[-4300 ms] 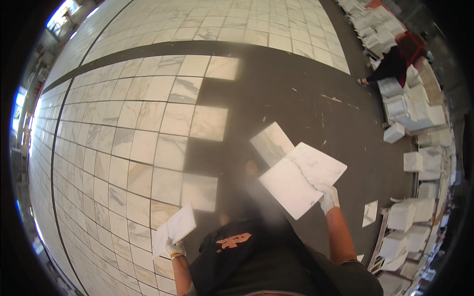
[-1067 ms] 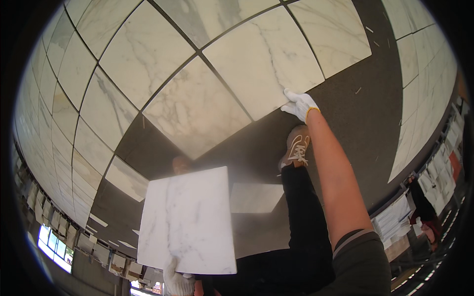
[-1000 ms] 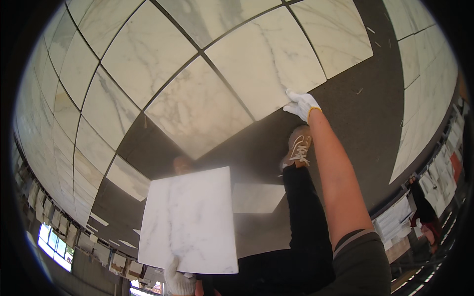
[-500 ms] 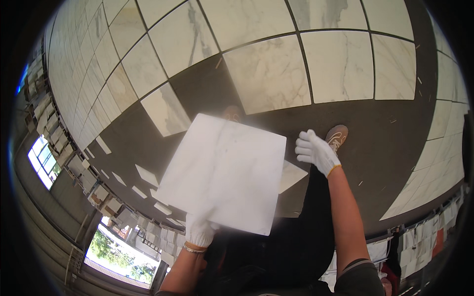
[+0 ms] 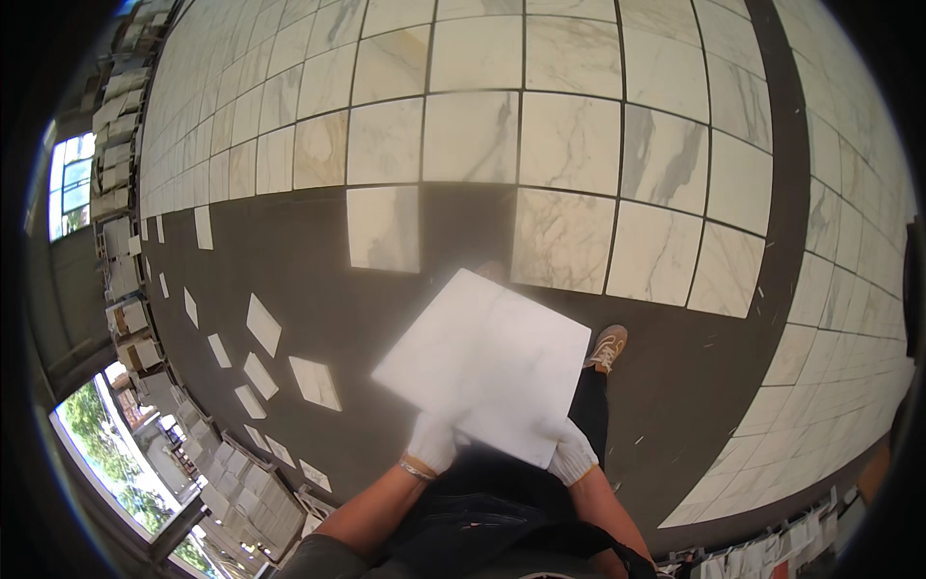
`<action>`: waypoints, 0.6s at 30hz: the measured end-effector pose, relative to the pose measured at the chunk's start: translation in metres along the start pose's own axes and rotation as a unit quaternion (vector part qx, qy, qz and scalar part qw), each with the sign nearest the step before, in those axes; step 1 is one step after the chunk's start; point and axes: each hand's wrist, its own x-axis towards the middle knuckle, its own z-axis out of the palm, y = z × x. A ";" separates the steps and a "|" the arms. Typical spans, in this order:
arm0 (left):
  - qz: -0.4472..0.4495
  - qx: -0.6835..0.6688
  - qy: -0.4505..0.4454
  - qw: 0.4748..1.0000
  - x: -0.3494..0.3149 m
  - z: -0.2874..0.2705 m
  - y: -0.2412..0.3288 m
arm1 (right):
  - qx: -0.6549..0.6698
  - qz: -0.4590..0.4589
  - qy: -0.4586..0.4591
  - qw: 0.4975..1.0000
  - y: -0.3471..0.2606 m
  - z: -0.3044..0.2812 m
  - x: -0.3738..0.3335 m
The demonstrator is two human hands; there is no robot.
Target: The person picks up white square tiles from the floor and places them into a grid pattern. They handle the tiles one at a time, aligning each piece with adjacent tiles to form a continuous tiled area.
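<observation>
A square white marble tile (image 5: 492,357) is held up in front of my body, one corner pointing away from me. My left hand (image 5: 433,440), in a white knitted glove, grips its near left edge. At the near right edge, my right hand (image 5: 571,450) in a matching glove also has hold of it. Both sets of fingers are partly lost against the bright tile. Beyond it on the dark floor lies a single veined marble tile (image 5: 384,229), with a gap to the row on its right, where another marble tile (image 5: 563,238) sits.
Rows of laid marble tiles (image 5: 473,137) cover the far floor, with a second tiled area (image 5: 805,318) at right. Loose tiles (image 5: 314,382) are scattered on the left. My shoe (image 5: 608,347) stands right of the held tile. Stacked slabs (image 5: 253,502) line the lower left.
My right hand has come down from the air onto the tile's near right edge. The tile has turned, and the view has swung so the laid rows run more level.
</observation>
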 end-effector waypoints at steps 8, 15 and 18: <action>0.067 -0.135 -0.005 0.989 -0.087 -0.023 -0.073 | -0.230 0.011 -0.012 0.973 -0.008 0.056 -0.083; 0.119 -0.132 -0.090 0.980 -0.071 -0.088 -0.062 | -0.292 -0.003 0.064 0.954 0.048 0.114 -0.081; 0.002 -0.312 -0.106 0.944 -0.050 -0.148 -0.022 | -0.311 -0.023 0.019 0.950 0.104 0.162 -0.046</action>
